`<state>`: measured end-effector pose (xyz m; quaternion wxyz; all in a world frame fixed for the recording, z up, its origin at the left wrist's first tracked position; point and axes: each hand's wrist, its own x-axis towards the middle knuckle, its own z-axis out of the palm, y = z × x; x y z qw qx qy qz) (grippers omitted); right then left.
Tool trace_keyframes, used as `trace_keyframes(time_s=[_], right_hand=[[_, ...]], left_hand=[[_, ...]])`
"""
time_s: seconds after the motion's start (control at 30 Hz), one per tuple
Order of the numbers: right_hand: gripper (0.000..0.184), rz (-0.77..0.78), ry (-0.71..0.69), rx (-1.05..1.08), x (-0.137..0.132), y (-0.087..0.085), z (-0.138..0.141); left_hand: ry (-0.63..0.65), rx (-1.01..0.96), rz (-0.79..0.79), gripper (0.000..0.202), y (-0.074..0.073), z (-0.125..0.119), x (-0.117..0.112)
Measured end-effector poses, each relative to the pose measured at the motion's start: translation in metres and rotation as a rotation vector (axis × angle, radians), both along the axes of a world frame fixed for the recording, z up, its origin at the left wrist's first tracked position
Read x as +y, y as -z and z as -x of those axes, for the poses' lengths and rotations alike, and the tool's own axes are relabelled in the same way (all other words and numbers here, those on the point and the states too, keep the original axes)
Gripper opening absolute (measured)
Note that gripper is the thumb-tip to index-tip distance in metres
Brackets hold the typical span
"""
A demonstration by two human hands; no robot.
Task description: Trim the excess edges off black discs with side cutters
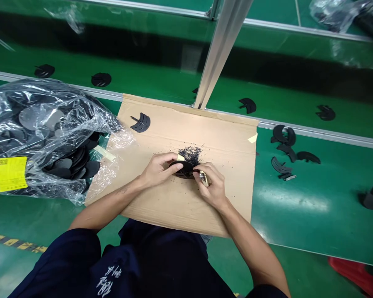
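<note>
My left hand [161, 169] grips a round, flat black plastic part [184, 167] by its left edge, thumb on top. A pale yellow wrap shows near its fingertips. My right hand [211, 184] is closed around a small, shiny hand tool [204, 179], metal with yellowish parts. Its fingers meet the right edge of the black part; the tool's working end is hidden. Black plastic shavings [191, 155] are heaped just beyond the part, on a cardboard sheet [170, 207]. Farther left on the cardboard lies a stack of curved black pieces [141, 123].
At left, a clear plastic bag [81, 99] with a yellow label [10, 174] spills black discs [77, 163]. Curved black pieces [281, 165] lie on the green table at right. A metal post [216, 58] rises behind the cardboard, and more black parts [101, 79] lie beyond the rail.
</note>
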<state>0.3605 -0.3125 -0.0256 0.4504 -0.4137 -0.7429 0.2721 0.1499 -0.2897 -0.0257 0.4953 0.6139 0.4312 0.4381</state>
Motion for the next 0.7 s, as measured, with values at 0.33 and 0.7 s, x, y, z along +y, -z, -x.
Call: trace_keyframes(time_s=[0.33, 0.7], right_hand=[[0.017, 0.295, 0.054, 0.198, -0.002, 0.0011, 0.0039], [0.031, 0.494, 0.02, 0.285, 0.0001, -0.0008, 0.0039]], left_hand=[[0.064, -0.185, 0.233, 0.042, 0.0038, -0.0056, -0.0023], [0.063, -0.097, 0.201, 0.051, -0.0039, -0.0053, 0.0003]])
